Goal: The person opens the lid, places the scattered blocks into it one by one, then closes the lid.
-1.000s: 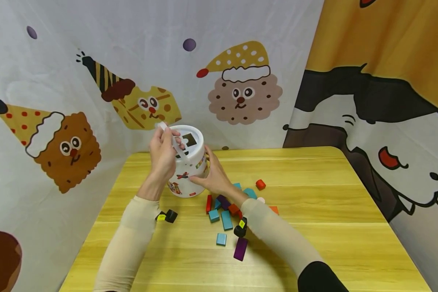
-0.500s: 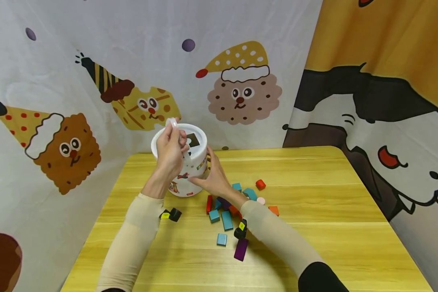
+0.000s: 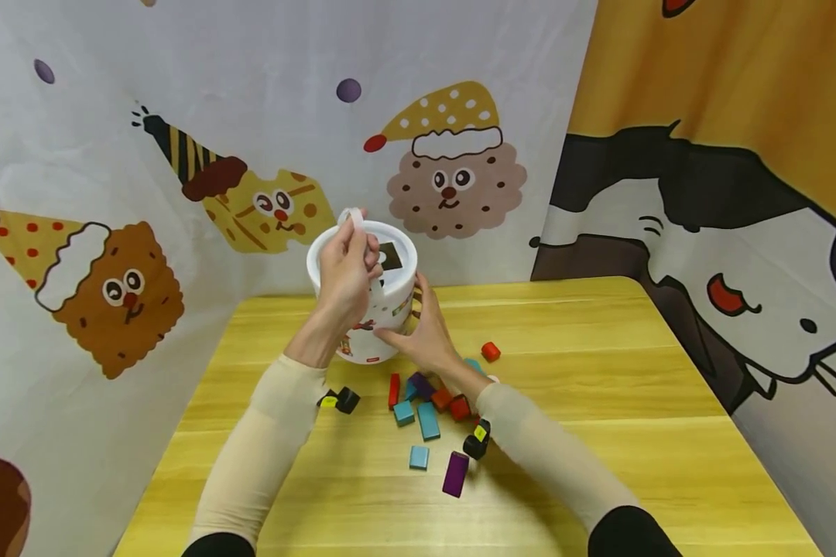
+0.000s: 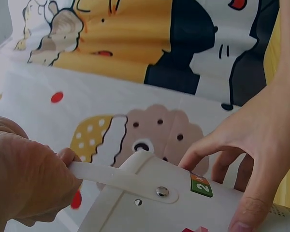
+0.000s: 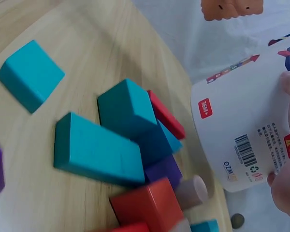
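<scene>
"Now, what looms largest here?"

"A printed backdrop (image 3: pixel 223 62), cartoon snacks in party hats (image 3: pixel 456 186) across it, hangs behind a yellow wood-grain table (image 3: pixel 564 325)."

"And the person?"

"2 beige sleeves (image 3: pixel 268 449) reach over the table toward 1 white bucket (image 3: pixel 390 298), which is at the far side, left of centre. Whether its base touches the wood, I cannot tell."

"How does each hand hold it?"

"The right hand (image 3: pixel 425 333) grips the bucket's side, thumb spread wide from the fingers, which bend round the wall. The left hand (image 3: pixel 347 275), fingers curled together, clasps the white handle (image 4: pixel 121 180) above the bucket's top."

"What lies nearby?"

"Loose blocks (image 3: pixel 442 399), strewn mostly between the forearms. A long purple block (image 3: pixel 455 474) lies closest to the viewer and a long teal block (image 3: pixel 428 422) farther in, with a teal cube (image 3: pixel 404 413) just beside it. A small red block (image 3: pixel 491 351) sits apart, beyond the right forearm."

"The tiniest detail?"

"1 shiny rivet (image 4: pixel 162 191), on the handle's end against the bucket's wall, seen from the left wrist."
</scene>
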`<state>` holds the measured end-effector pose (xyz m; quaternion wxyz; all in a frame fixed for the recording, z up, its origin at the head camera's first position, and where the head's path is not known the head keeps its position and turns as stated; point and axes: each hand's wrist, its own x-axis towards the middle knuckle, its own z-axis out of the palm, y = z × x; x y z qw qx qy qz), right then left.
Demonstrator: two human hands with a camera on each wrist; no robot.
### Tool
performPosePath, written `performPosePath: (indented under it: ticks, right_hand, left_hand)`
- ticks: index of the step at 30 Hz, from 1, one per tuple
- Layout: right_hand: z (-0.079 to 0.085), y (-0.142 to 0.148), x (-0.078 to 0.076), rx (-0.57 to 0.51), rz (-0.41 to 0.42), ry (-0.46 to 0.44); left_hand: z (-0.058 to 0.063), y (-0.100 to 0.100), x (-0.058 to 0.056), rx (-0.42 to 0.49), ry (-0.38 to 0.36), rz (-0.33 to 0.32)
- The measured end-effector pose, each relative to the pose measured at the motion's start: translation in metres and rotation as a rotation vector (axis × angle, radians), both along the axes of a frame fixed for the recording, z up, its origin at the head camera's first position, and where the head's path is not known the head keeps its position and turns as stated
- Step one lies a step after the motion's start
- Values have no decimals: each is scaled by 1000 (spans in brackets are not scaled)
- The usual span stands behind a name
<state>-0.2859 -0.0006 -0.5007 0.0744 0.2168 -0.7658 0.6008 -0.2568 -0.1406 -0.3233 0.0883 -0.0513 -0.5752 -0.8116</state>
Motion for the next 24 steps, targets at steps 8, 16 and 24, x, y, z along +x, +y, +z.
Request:
performPosePath:
  ticks: [8,16,24]
  right_hand:
    - [11,44,4,5,-88,63]
    - [25,97,9,46,-218,125]
    - [28,147,20,15,-346,161]
  left_hand:
    - [13,42,-4,2,37,-85]
    - [26,88,-7,16,63,-183]
    - [30,136,-2,0,83,-307]
